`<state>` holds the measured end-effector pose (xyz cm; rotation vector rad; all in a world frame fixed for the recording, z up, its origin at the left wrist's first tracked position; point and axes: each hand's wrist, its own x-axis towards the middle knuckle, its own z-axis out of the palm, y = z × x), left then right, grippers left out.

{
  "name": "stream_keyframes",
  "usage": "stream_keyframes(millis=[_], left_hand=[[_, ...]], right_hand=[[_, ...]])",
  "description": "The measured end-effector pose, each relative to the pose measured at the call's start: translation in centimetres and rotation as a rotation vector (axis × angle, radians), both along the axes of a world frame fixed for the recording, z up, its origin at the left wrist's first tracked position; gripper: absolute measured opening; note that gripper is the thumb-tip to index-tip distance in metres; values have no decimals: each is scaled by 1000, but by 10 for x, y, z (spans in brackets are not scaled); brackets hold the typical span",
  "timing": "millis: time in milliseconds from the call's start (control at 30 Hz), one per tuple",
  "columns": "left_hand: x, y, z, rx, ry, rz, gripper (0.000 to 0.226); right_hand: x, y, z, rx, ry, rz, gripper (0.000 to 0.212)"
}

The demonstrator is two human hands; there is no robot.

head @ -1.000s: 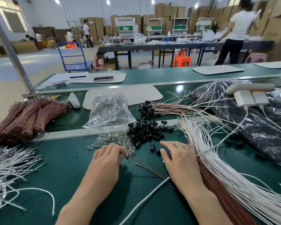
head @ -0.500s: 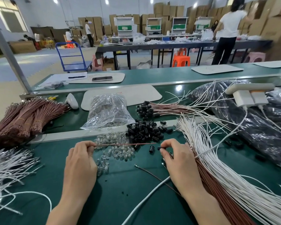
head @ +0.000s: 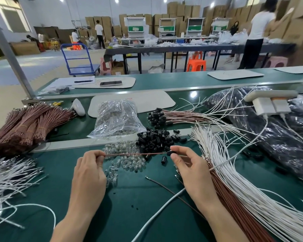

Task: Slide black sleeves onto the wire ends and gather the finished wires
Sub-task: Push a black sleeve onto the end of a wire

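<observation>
Right hand (head: 192,172) pinches a black sleeve (head: 169,153) between thumb and forefinger, other fingers loose. Left hand (head: 88,173) pinches the far end of a thin brown wire (head: 135,154), remaining fingers curled under. The wire is stretched level between the hands, above the green table (head: 129,215). The sleeve is at its right end; on the tip or only meeting it, cannot tell.

Handling, by judgement: the wire is light and floppy and buckles if pushed, so hold it close behind the tip and keep tension. The sleeve is tiny, hard and smooth and probably rolls if dropped; pinch its sides and leave the bore free.

Just beyond the hands is a loose sleeve pile (head: 156,139), with a stray sleeve (head: 164,159) beneath the wire and a heap of clear bulbs (head: 128,159) under it. Sleeved wires (head: 164,117) lie gathered behind the pile.

The clear plastic bag (head: 115,119) holds more bulbs. Black bags (head: 278,137) are at right, contents hidden.
</observation>
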<state>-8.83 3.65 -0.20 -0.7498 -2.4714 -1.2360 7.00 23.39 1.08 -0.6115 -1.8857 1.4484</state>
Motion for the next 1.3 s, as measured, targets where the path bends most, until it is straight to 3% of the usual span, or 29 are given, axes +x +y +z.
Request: stream_keyframes(millis=[333,533,667,933,1300], left_hand=[[4,1,3,-75,33,-18,17],[7,2,5,-74,40,-29,20],[8,2,5,-69,34,-31,20],[8,2,4,-110,65,-53,22],[9,1,7,-63,103,-81,13]], right_hand=[[0,5,8,-458,277,145,53],[2,3,10,-382,242,173,42],[2,3,8,-332,218,189,51],[5,2,13,-385,182,237,38],[7,5,13,-502,224,191,43]])
